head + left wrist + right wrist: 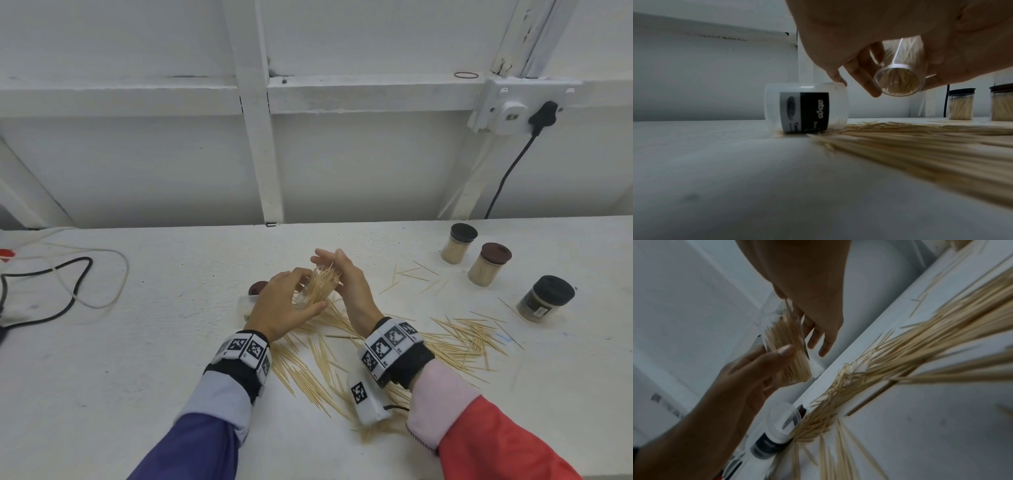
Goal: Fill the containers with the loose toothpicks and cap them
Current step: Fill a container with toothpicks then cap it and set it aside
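My left hand (310, 291) grips a clear container (317, 289) tilted above the table, thumb on one side and fingers on the other. Toothpicks fill it and stick out of its open mouth. In the left wrist view the same left hand (900, 68) holds the container (898, 81) with its round base facing the camera. My right hand (329, 262) has straight fingers, its palm against the protruding toothpick tips. The right wrist view shows the right hand (818, 337) beside the toothpick bundle (787, 350). Loose toothpicks (462, 339) lie scattered over the white table (137, 342).
An empty labelled clear container (807, 110) lies on its side behind my left hand, with a dark red cap (257, 287) beside it. Three capped containers (489, 263) stand at the right. Cables (61, 291) lie at the left. A wall rises just behind the table.
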